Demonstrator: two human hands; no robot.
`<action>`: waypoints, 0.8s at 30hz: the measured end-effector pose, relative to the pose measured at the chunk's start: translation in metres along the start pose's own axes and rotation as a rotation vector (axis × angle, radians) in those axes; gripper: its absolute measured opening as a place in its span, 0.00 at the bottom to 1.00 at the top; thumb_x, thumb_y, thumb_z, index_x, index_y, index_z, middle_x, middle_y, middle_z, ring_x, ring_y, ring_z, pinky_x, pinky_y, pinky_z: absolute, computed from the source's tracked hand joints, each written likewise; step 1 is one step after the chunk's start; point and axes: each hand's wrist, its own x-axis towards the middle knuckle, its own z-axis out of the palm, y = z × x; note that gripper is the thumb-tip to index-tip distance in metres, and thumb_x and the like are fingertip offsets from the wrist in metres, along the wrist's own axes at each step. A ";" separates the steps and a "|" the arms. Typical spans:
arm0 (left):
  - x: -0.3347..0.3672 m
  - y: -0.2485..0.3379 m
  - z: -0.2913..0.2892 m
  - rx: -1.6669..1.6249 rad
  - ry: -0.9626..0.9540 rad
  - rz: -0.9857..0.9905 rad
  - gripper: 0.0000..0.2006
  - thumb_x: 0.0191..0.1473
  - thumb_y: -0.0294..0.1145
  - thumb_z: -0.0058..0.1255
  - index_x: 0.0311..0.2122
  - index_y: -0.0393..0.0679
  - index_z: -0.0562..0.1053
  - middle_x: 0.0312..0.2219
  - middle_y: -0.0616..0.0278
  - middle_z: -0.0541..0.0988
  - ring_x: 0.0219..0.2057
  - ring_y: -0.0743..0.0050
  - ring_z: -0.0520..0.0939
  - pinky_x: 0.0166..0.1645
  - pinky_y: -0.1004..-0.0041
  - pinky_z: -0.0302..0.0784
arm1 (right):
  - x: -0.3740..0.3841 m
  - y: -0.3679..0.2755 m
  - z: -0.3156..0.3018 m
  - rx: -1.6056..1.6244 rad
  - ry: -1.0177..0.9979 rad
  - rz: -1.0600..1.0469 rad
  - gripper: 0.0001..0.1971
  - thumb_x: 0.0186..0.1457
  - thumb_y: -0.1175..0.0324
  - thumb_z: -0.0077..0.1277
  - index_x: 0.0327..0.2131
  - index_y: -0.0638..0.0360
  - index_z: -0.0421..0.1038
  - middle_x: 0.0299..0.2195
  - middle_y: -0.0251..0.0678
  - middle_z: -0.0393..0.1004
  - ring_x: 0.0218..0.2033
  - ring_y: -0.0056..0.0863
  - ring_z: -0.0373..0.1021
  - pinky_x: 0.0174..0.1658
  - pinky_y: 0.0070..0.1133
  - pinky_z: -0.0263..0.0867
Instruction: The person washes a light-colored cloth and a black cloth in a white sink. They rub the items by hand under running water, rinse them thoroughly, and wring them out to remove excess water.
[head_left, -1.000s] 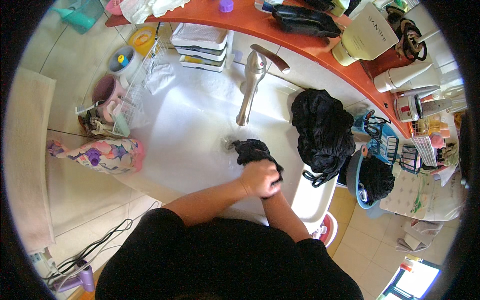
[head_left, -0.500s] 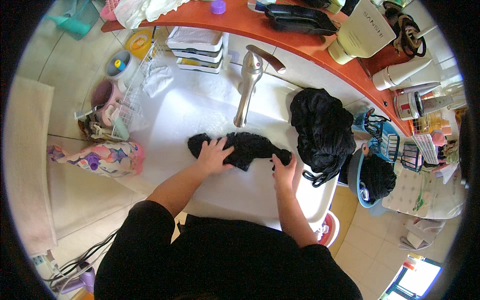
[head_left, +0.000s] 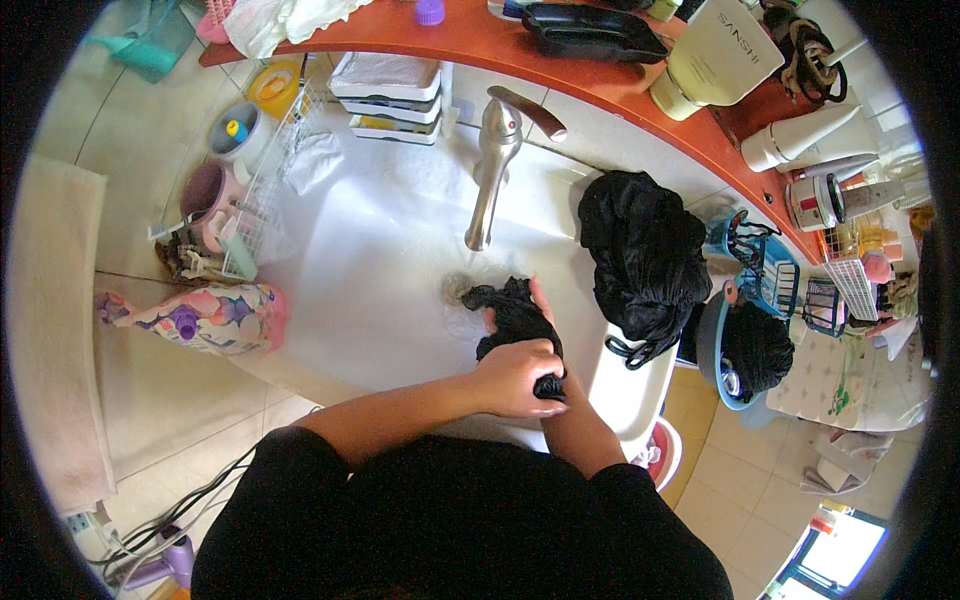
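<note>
A bunched piece of wet black cloth (head_left: pixel 520 318) is between my two hands, over the near right part of the white sink (head_left: pixel 370 320). My left hand (head_left: pixel 518 380) is closed round its near end, and a bit of the fabric pokes out by the thumb. Mostly hidden under the cloth, my right hand (head_left: pixel 541 298) supports it, with fingertips showing along both sides. The cloth's far end hangs near the drain (head_left: pixel 457 288). Beyond it stands the metal tap (head_left: pixel 490 180). A heap of black clothing (head_left: pixel 643 260) rests on the sink's right rim.
On the left are a flowered detergent bag (head_left: pixel 215 318) and a white wire rack (head_left: pixel 270 190). Stacked white trays (head_left: pixel 388 85) stand behind the sink. A red-brown shelf (head_left: pixel 580 90) with bottles curves along the back. At the right sits a blue basin (head_left: pixel 712 350) with dark cloth.
The cloth was spread flat in the sink under both hands. Now it is gathered up nearer to me; my left hand has crossed rightward onto it and my right hand has gone beneath.
</note>
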 end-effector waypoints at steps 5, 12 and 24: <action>0.010 -0.046 0.004 0.400 0.299 0.041 0.08 0.40 0.34 0.51 0.17 0.44 0.69 0.17 0.62 0.68 0.20 0.64 0.72 0.25 0.64 0.69 | 0.023 0.027 -0.037 -0.212 -0.031 -0.395 0.13 0.56 0.56 0.40 0.33 0.56 0.65 0.26 0.36 0.69 0.27 0.27 0.68 0.32 0.22 0.67; -0.028 -0.171 -0.073 0.650 0.324 -0.334 0.04 0.49 0.27 0.43 0.27 0.40 0.70 0.22 0.62 0.71 0.23 0.68 0.71 0.27 0.66 0.66 | -0.025 0.001 0.023 -0.338 0.441 -0.414 0.20 0.53 0.55 0.46 0.47 0.52 0.61 0.41 0.35 0.67 0.38 0.34 0.66 0.48 0.37 0.60; -0.028 -0.206 -0.038 0.803 0.096 -0.477 0.13 0.42 0.32 0.51 0.34 0.37 0.69 0.31 0.52 0.73 0.33 0.61 0.74 0.32 0.62 0.71 | -0.026 -0.008 -0.033 -0.787 0.805 -0.647 0.31 0.50 0.57 0.50 0.57 0.40 0.49 0.52 0.40 0.58 0.49 0.37 0.59 0.48 0.42 0.55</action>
